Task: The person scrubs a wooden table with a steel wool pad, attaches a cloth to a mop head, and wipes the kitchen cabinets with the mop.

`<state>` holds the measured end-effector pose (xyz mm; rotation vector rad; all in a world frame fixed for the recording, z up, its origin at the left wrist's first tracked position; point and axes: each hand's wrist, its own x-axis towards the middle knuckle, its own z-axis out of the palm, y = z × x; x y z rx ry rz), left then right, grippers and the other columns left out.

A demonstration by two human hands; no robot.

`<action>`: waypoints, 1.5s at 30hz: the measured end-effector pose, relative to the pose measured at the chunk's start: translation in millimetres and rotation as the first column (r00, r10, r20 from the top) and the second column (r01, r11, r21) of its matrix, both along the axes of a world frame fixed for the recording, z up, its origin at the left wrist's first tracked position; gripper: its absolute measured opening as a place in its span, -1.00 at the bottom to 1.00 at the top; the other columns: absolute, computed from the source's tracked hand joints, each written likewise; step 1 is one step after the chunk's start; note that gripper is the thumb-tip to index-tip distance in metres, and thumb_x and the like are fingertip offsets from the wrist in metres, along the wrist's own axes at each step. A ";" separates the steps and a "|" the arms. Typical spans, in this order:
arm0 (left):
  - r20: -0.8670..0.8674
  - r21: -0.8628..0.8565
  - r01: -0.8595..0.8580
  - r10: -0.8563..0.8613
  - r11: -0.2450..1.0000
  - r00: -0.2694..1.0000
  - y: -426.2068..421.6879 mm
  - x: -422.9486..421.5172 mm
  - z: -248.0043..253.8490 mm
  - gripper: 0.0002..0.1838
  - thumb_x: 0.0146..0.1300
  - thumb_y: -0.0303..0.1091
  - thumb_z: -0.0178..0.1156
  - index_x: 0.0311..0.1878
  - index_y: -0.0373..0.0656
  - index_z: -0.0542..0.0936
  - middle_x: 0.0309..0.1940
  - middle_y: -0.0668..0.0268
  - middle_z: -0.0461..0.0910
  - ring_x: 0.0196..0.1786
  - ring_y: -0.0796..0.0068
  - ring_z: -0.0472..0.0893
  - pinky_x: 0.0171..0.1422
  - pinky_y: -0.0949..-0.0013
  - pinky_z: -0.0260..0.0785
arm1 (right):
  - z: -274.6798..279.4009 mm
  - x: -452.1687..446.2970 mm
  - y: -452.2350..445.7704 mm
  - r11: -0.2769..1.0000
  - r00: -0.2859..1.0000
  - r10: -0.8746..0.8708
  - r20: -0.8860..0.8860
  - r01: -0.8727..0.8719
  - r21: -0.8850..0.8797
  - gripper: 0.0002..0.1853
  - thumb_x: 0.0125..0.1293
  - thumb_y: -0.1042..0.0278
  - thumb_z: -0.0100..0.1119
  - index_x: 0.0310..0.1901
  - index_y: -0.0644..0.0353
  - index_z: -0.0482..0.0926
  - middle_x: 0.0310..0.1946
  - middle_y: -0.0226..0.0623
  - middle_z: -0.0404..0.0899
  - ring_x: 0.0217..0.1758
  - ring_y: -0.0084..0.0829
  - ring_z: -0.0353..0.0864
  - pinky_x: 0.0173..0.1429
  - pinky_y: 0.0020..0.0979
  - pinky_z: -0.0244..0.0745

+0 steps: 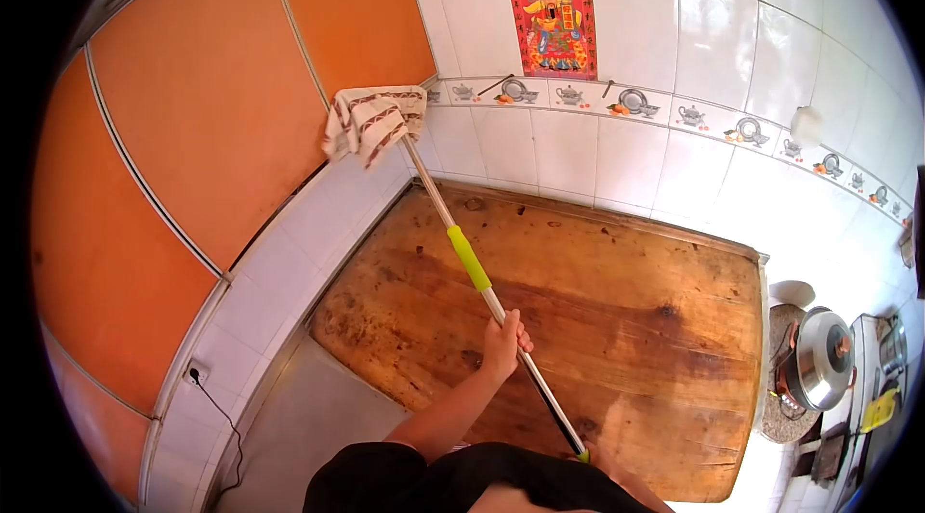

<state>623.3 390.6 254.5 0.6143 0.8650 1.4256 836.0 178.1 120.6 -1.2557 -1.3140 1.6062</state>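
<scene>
A long metal pole [431, 184] with a lime-green sleeve runs diagonally over a brown wooden board. A white cloth with a reddish-brown pattern [371, 123] covers its far end, against the orange panel [202, 99] near the wall corner. My left hand [507, 343] is wrapped round the pole below the green sleeve. Near the pole's lower green end, at the bottom of the view, is my right hand [602, 463]; its fingers are mostly hidden by the black clothing and the pole's end.
The wooden board [578, 291] fills the corner below white tiles. A red poster [556, 24] hangs on the wall. At the right stands a lidded metal pot [822, 359]. A plugged-in black cable [234, 428] hangs at the lower left.
</scene>
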 end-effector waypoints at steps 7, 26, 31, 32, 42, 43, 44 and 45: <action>-0.133 0.145 0.029 -0.009 0.989 0.991 88.9 -9.8 26.6 -0.70 0.35 -0.23 0.10 -0.45 -0.04 0.25 -0.70 0.41 0.23 -0.73 0.55 0.28 -0.66 0.40 0.22 | 59.9 -13.3 64.8 0.989 0.939 0.149 0.311 -0.143 -0.044 -0.68 0.24 0.12 0.23 -0.23 0.21 0.42 -0.62 -0.28 0.50 -0.56 -0.38 0.50 -0.47 -0.32 0.43; 0.123 -0.072 0.045 -0.036 0.996 0.992 10.5 17.4 -14.7 -0.76 0.35 -0.29 0.08 -0.38 -0.01 0.23 -0.66 0.41 0.23 -0.68 0.52 0.31 -0.61 0.35 0.24 | -3.9 38.4 13.6 0.999 0.946 0.036 0.323 -0.043 0.016 -0.66 0.25 0.18 0.23 -0.11 0.28 0.48 -0.42 -0.13 0.58 -0.36 -0.26 0.60 -0.27 -0.31 0.46; 0.036 0.055 -0.003 0.001 0.998 0.999 78.3 -1.5 29.2 -0.70 0.34 -0.25 0.10 -0.46 -0.03 0.24 -0.75 0.41 0.23 -0.74 0.54 0.25 -0.66 0.40 0.18 | 80.7 -17.2 71.0 0.998 0.812 0.005 0.584 -0.041 0.049 -0.60 0.25 0.08 0.21 -0.12 0.27 0.44 -0.47 0.10 0.58 -0.35 -0.01 0.65 -0.31 -0.12 0.52; 0.033 0.081 0.007 -0.010 0.997 0.999 90.1 -7.3 35.0 -0.68 0.33 -0.23 0.11 -0.48 -0.04 0.24 -0.77 0.41 0.23 -0.75 0.55 0.25 -0.67 0.41 0.16 | 88.4 -25.3 74.5 0.999 0.780 0.014 0.626 -0.036 0.023 -0.60 0.26 0.08 0.18 -0.09 0.26 0.43 -0.42 0.13 0.60 -0.31 0.06 0.66 -0.29 -0.09 0.55; 0.226 -0.098 0.092 -0.068 0.991 0.972 28.7 14.6 -19.5 -0.66 0.33 -0.22 0.10 -0.53 0.03 0.22 -0.75 0.45 0.19 -0.74 0.54 0.24 -0.65 0.38 0.16 | -48.8 40.5 32.3 0.993 0.816 -0.017 0.577 -0.054 0.106 -0.76 0.33 0.15 0.09 -0.26 0.17 0.50 -0.55 -0.14 0.59 -0.42 -0.26 0.65 -0.36 -0.29 0.47; 0.256 -0.112 0.106 -0.075 0.988 0.964 20.3 20.3 -26.4 -0.66 0.33 -0.21 0.10 -0.53 0.03 0.22 -0.75 0.45 0.19 -0.74 0.54 0.23 -0.65 0.38 0.15 | -52.7 52.9 24.6 0.996 0.786 0.018 0.618 -0.067 0.056 -0.78 0.35 0.16 0.06 -0.26 0.15 0.51 -0.57 -0.21 0.58 -0.43 -0.31 0.63 -0.36 -0.32 0.47; 0.287 -0.123 0.121 -0.082 0.985 0.955 13.0 22.4 -30.6 -0.65 0.33 -0.21 0.10 -0.53 0.03 0.22 -0.75 0.45 0.19 -0.74 0.54 0.23 -0.64 0.38 0.15 | -61.1 60.0 17.8 0.998 0.781 0.047 0.623 -0.065 0.006 -0.79 0.33 0.16 0.07 -0.24 0.13 0.51 -0.56 -0.20 0.57 -0.43 -0.27 0.62 -0.36 -0.30 0.46; 0.274 -0.132 0.119 -0.080 0.984 0.959 6.4 22.2 -31.7 -0.64 0.33 -0.20 0.10 -0.53 0.04 0.21 -0.75 0.45 0.18 -0.74 0.55 0.22 -0.63 0.38 0.15 | -70.8 67.4 10.9 0.997 0.776 0.077 0.626 -0.064 -0.044 -0.79 0.32 0.16 0.08 -0.21 0.12 0.50 -0.55 -0.18 0.57 -0.42 -0.24 0.61 -0.36 -0.28 0.45</action>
